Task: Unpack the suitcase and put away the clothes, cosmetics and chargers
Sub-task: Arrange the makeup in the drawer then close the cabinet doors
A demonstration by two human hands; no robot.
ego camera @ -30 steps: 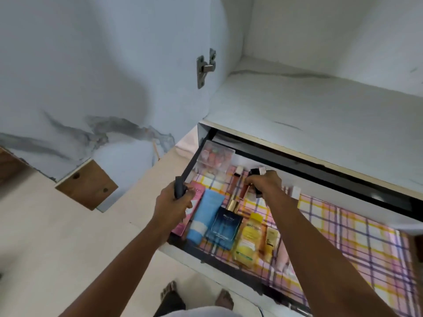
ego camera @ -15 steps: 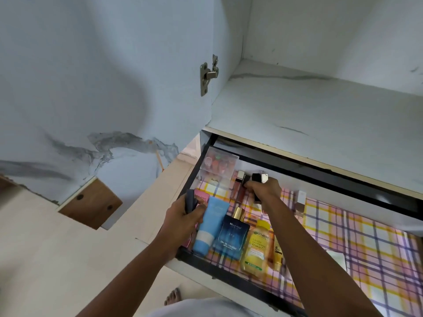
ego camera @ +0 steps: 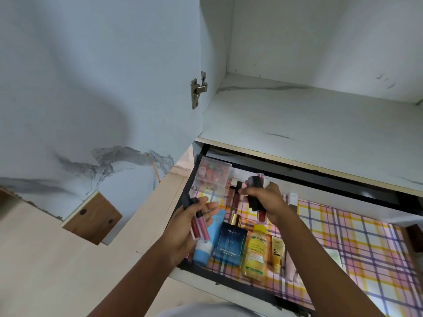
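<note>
An open drawer lined with plaid paper holds cosmetics: a blue tube, a dark blue cologne bottle, a yellow Garnier bottle, a small yellow tube and lip gloss tubes at the back. My left hand hovers over the drawer's left edge and holds two pink-red lip gloss tubes with dark caps across its palm. My right hand grips a bunch of black-capped lip glosses above the drawer's back left.
A clear plastic organiser box with small coloured items stands in the drawer's back left corner. A small white item stands at the back. Above the drawer is a white marble-pattern shelf. The cupboard door stands open on the left.
My left hand has turned palm up, showing the pink lip gloss tubes. My right hand has lifted slightly with its black-capped tubes. The camera has tilted closer to the drawer.
</note>
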